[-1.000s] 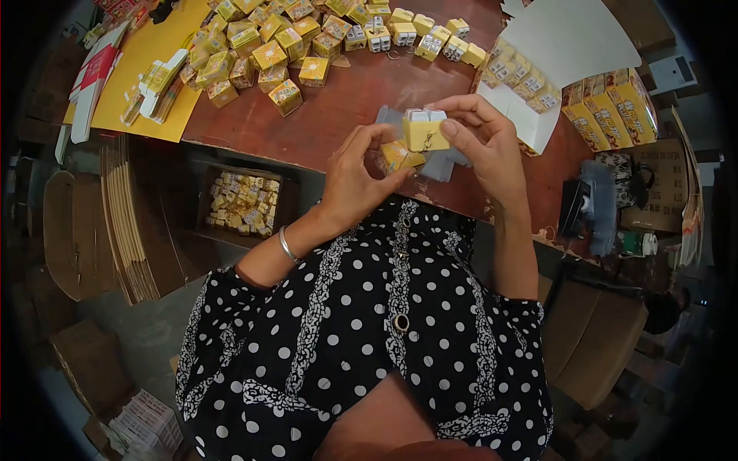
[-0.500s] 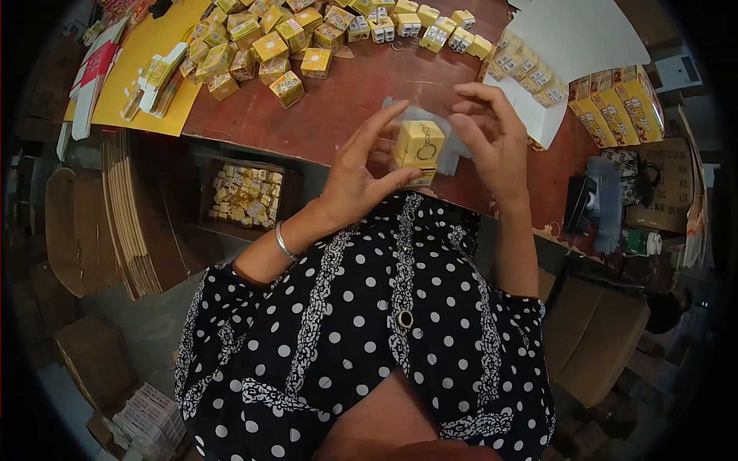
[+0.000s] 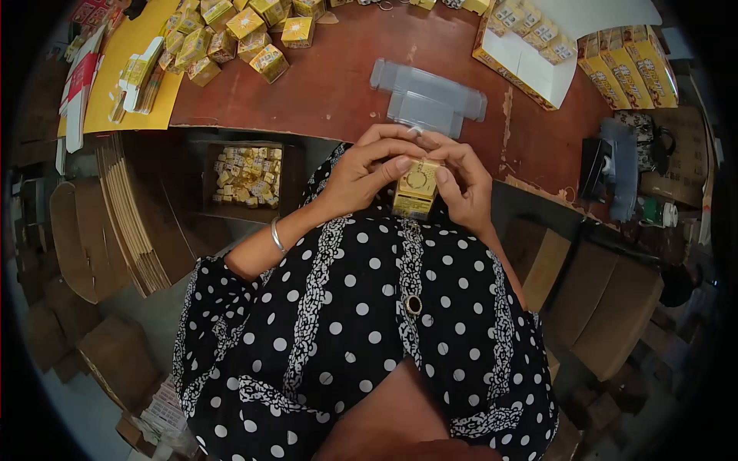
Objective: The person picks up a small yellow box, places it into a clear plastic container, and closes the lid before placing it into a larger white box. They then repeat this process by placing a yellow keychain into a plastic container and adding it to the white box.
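Between my hands, close to my body at the table's front edge, is a small yellow box (image 3: 413, 203) with printing on its near side. A metal key ring (image 3: 416, 180) shows on its top. My left hand (image 3: 361, 174) closes on the box from the left, thumb against the upper edge. From the right, my right hand (image 3: 466, 183) presses its thumb and curled fingers to the box. The fingertips of both hands meet behind it, so the far side is hidden. Just beyond lie flat clear plastic packs (image 3: 430, 98) on the red-brown table (image 3: 330, 84).
Yellow boxes (image 3: 246, 27) are heaped at the back left, beside a yellow sheet (image 3: 92, 96). A display tray (image 3: 523, 65) with small yellow items and upright printed cartons (image 3: 626, 69) stand right. A carton of yellow pieces (image 3: 246, 178) sits below the table's left side.
My right hand has come down from the raised, open pose onto the yellow box. Both hands and the box have moved closer to my body, uncovering the clear plastic. The view has shifted.
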